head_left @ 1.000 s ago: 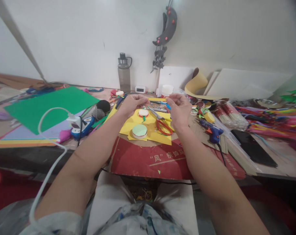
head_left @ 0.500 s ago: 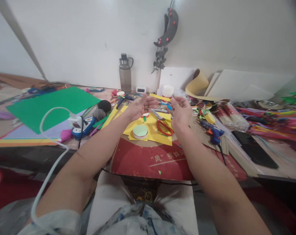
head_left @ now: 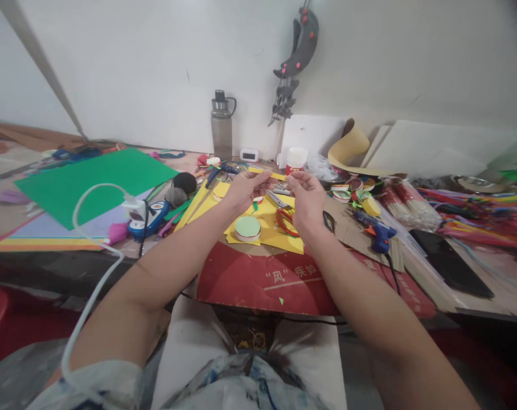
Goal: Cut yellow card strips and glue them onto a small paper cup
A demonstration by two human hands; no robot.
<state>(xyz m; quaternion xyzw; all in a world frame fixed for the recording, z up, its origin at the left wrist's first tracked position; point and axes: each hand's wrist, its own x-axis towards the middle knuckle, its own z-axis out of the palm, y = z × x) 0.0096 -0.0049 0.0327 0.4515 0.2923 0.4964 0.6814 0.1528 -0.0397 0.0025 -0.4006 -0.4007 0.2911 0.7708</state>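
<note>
A narrow yellow paper strip (head_left: 278, 176) is stretched between my two hands, above the cluttered table. My left hand (head_left: 250, 189) pinches its left part, with a short end sticking out past the fingers. At the right end, my right hand (head_left: 304, 193) grips it between thumb and fingers. Below the hands lie yellow paper sheets (head_left: 279, 239) and scissors with red-orange handles (head_left: 286, 221), partly hidden by my right hand. A round piece with a pale green top and white side (head_left: 247, 228) rests on the yellow paper.
Red cardboard (head_left: 250, 279) covers the table's front. A blue glue gun (head_left: 380, 234) and black phone (head_left: 450, 262) lie to the right. Green sheet (head_left: 96, 179), a blue device with a plug (head_left: 150, 222) and its white cable are left. A bottle (head_left: 221, 128) stands behind.
My left hand, open with fingers spread before, has closed on the yellow strip. My right hand still holds its end and sits slightly lower. The view has shifted a little.
</note>
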